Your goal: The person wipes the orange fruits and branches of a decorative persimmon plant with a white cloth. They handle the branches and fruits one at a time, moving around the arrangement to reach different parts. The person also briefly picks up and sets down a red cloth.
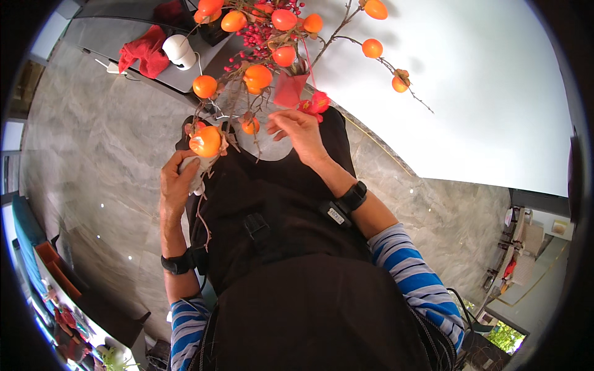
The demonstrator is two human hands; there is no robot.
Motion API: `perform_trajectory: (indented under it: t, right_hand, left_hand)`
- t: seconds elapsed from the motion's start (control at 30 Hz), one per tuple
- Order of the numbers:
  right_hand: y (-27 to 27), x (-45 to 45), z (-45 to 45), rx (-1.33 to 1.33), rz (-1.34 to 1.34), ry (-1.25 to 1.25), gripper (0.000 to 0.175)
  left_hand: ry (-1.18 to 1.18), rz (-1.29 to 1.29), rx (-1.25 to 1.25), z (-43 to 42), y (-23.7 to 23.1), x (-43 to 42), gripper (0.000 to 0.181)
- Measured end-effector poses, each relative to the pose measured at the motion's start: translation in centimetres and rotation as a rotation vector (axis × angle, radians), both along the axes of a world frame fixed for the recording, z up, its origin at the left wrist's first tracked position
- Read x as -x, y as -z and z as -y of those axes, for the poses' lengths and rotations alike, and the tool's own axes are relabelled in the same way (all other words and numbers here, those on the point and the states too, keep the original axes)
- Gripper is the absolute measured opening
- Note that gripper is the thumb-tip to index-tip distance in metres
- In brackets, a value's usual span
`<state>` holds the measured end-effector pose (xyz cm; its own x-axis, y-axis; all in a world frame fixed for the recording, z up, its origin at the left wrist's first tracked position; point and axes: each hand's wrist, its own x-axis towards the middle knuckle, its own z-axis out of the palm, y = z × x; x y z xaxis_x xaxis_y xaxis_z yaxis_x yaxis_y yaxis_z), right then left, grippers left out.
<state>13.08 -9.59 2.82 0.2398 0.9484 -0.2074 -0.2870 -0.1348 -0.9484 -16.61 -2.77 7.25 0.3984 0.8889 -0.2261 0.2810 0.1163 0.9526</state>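
Observation:
My left hand grips a crumpled white cloth just below an orange artificial persimmon. That persimmon hangs low on a thin brown branch, and its surface shows bright glare. My right hand is raised beside the arrangement, fingers loosely bent and apart, with nothing seen in it. Close to its fingertips hangs a smaller persimmon. A red flower-shaped ornament dangles on a cord just above the right hand. More persimmons and clusters of red berries fill the branches above.
A dark cabinet at the upper left bears a red cloth and a white cylindrical device with a cable. A white wall stands to the right. Grey marbled tiles cover the floor. Chairs appear far right.

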Motion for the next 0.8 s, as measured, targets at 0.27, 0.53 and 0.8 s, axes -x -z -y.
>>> perform_trajectory:
  t: [0.27, 0.53, 0.8]
  right_hand:
    - [-2.4, 6.7, -5.8, 0.111, -0.484, -0.147, 0.033]
    - [-1.3, 7.9, -8.5, 0.106, -0.938, -0.234, 0.035]
    - [0.8, 6.2, -7.4, 0.174, -0.888, -0.166, 0.019]
  left_hand:
    - [0.007, 0.06, 0.07, 0.2, -0.6, -0.9, 0.017]
    - [0.023, 0.049, 0.115, 0.7, -0.1, -0.5, 0.015]
    - [0.043, 0.247, 0.236, 1.7, -2.6, 1.6, 0.019]
